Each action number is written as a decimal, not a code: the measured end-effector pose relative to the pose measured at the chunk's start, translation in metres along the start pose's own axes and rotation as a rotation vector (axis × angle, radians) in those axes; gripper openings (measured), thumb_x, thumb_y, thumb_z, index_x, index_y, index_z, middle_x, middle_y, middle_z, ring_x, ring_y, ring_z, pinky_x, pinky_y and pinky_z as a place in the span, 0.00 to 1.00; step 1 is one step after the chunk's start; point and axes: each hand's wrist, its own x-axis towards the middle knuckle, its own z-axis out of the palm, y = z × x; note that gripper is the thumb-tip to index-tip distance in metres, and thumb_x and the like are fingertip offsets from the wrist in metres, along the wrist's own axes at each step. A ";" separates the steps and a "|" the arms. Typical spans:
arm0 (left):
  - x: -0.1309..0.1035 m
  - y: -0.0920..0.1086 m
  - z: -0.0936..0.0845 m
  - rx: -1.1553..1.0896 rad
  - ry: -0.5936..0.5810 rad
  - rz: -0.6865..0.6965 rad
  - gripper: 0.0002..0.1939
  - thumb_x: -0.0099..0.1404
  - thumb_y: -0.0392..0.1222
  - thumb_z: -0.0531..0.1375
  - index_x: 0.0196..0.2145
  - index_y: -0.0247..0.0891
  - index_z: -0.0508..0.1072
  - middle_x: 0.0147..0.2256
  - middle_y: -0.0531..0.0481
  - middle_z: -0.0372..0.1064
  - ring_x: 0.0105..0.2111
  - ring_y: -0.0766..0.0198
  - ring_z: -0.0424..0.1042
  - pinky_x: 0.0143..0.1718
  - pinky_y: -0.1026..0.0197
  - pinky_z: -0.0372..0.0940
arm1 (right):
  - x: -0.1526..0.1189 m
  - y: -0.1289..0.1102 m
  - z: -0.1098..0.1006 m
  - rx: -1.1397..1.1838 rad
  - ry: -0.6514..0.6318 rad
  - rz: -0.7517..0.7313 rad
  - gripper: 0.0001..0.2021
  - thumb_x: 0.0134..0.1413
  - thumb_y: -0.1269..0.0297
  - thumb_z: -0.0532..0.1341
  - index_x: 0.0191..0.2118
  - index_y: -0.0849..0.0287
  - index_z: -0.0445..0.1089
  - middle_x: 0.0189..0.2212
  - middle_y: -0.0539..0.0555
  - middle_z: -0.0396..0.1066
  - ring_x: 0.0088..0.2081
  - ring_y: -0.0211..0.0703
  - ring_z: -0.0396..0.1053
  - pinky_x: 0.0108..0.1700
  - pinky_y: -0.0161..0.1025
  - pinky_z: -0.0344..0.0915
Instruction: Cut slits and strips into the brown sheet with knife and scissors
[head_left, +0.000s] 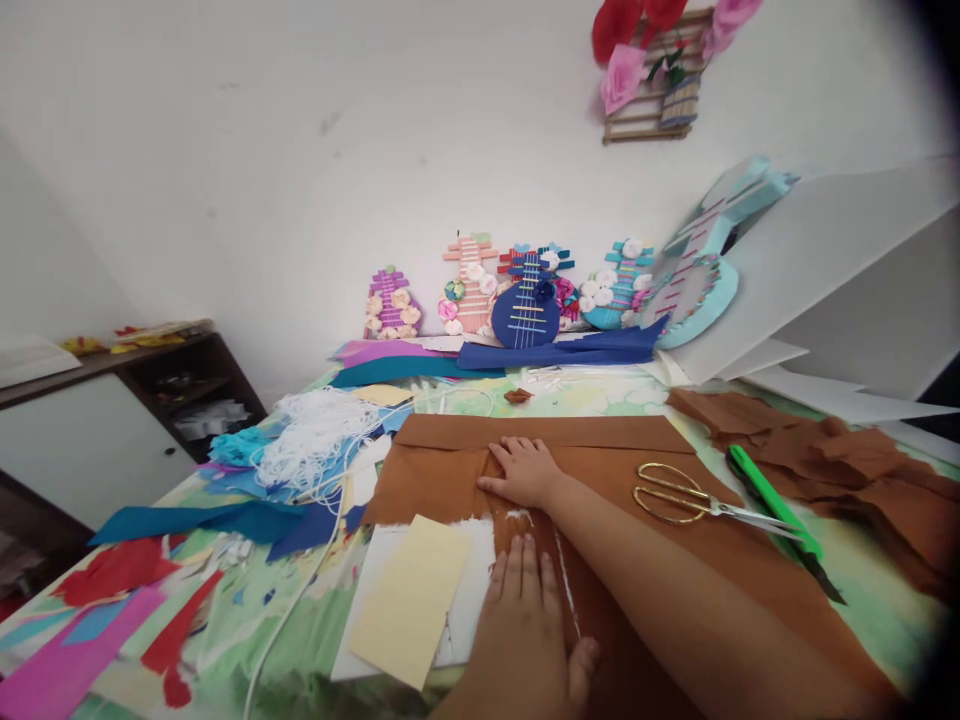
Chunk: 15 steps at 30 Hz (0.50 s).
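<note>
My right hand (525, 470) lies flat on a large brown sheet (442, 470), fabric or soft paper, with its fingers spread. Closer to me, my left hand (525, 610) rests palm down with fingers stretched out along the brown material beside a white board (358, 640). A white line runs down the brown surface between my hands and right forearm. On the board sits a cream card (409, 600). To the right, gold-handled scissors (701, 500) lie on the brown sheet, their blades reaching toward a green utility knife (776, 510).
Crumpled brown pieces (840, 460) lie at the right, near large white boards (862, 270). White cord (315, 440) is heaped at the left among coloured scraps (120, 570). Several decorated lute-shaped crafts (525, 310) stand along the wall. A dark cabinet (180, 390) stands at far left.
</note>
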 end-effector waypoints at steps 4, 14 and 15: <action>0.000 -0.002 0.004 -0.004 0.054 0.031 0.37 0.57 0.59 0.49 0.53 0.23 0.59 0.54 0.29 0.48 0.53 0.40 0.49 0.49 0.44 0.51 | 0.004 -0.002 -0.003 0.025 0.000 0.018 0.31 0.51 0.43 0.40 0.56 0.56 0.55 0.56 0.58 0.53 0.55 0.52 0.49 0.53 0.49 0.42; -0.002 -0.038 0.032 0.316 0.638 0.572 0.15 0.62 0.42 0.52 0.47 0.40 0.65 0.47 0.46 0.65 0.47 0.56 0.63 0.48 0.55 0.54 | -0.055 0.082 -0.088 -0.101 0.022 0.276 0.15 0.50 0.61 0.50 0.35 0.64 0.70 0.35 0.64 0.68 0.40 0.54 0.65 0.40 0.45 0.57; -0.004 -0.042 0.034 0.350 0.688 0.622 0.14 0.62 0.39 0.52 0.46 0.41 0.66 0.46 0.49 0.66 0.46 0.58 0.63 0.49 0.56 0.53 | -0.069 0.092 -0.089 -0.119 -0.013 0.312 0.11 0.46 0.63 0.54 0.31 0.64 0.70 0.33 0.63 0.69 0.37 0.53 0.66 0.37 0.44 0.58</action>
